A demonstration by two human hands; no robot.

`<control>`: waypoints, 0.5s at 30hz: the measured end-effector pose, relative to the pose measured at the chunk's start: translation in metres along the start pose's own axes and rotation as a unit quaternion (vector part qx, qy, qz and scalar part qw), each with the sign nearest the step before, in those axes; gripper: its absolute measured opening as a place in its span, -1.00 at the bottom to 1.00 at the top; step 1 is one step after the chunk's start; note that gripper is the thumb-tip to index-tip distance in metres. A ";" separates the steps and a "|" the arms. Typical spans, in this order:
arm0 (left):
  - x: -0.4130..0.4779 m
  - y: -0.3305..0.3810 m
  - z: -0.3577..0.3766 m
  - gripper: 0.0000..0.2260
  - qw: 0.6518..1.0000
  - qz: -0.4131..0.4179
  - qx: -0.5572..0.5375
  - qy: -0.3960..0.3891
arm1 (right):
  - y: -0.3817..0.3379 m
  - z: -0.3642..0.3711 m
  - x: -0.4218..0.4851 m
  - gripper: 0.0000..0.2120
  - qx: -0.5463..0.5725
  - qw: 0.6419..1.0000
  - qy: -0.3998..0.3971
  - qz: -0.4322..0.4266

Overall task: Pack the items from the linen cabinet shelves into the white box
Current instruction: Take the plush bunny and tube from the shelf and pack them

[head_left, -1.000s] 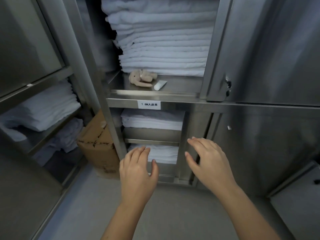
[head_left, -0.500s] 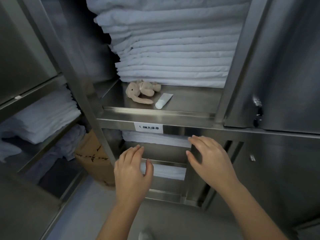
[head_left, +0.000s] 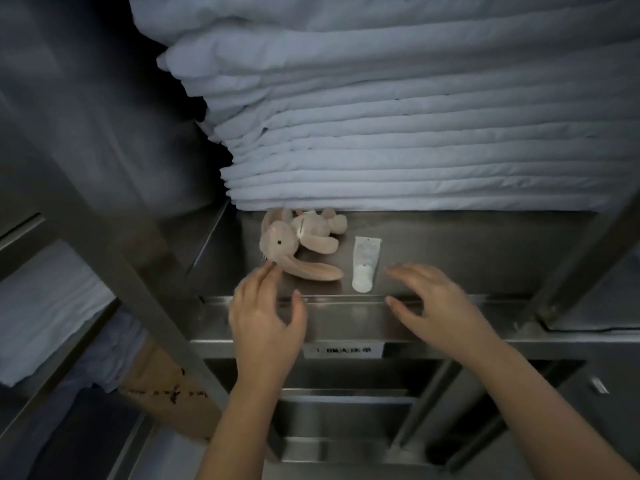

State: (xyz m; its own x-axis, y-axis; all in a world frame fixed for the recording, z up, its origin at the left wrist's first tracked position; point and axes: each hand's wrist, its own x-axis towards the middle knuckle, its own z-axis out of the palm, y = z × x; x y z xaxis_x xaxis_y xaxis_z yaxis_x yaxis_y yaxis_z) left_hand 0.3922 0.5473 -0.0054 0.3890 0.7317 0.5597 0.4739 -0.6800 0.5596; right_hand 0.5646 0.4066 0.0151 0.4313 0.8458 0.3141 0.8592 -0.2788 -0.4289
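Both hands, left (head_left: pixel 265 327) and right (head_left: pixel 438 306), are reaching empty and spread toward the shelf (head_left: pixel 467 258), where the rabbit (head_left: pixel 298 244) is lying just beyond the nearer left fingertips, its ear crosswise, right of it the tube (head_left: pixel 365 263).

- The stack of folded sheets (head_left: pixel 398 133) is cut off by the top and right edges.
- The print on the shelf label (head_left: pixel 343 350) is too blurred to read.
- My left hand (head_left: pixel 265 323) hides the label's left end.
- The cardboard box (head_left: pixel 166 393) sits partly behind the cabinet post (head_left: pixel 138 271).
- My fingers (head_left: pixel 403 271) look smeared.
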 end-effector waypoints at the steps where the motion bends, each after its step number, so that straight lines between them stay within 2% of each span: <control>1: 0.009 -0.005 0.004 -0.54 1.000 0.000 -0.005 -0.001 | 0.002 0.002 0.008 -0.61 -0.004 1.000 -0.005 0.003; 9: 0.059 -0.028 0.027 -0.51 0.996 -0.070 -0.056 -0.009 | 0.026 0.007 0.051 -0.57 0.018 0.996 -0.082 -0.041; 15: 0.077 -0.032 0.041 -0.44 0.990 -0.087 -0.092 -0.069 | 0.037 0.008 0.072 -0.59 0.039 0.988 -0.119 -0.093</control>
State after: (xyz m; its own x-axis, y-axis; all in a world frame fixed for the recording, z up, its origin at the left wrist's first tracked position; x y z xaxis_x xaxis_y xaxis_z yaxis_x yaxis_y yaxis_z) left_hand 0.4395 0.6273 -0.0057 0.4247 0.8289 0.3639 0.3958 -0.5316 0.7488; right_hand 0.6258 0.4609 0.0154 0.1823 0.9649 0.1890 0.8899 -0.0802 -0.4490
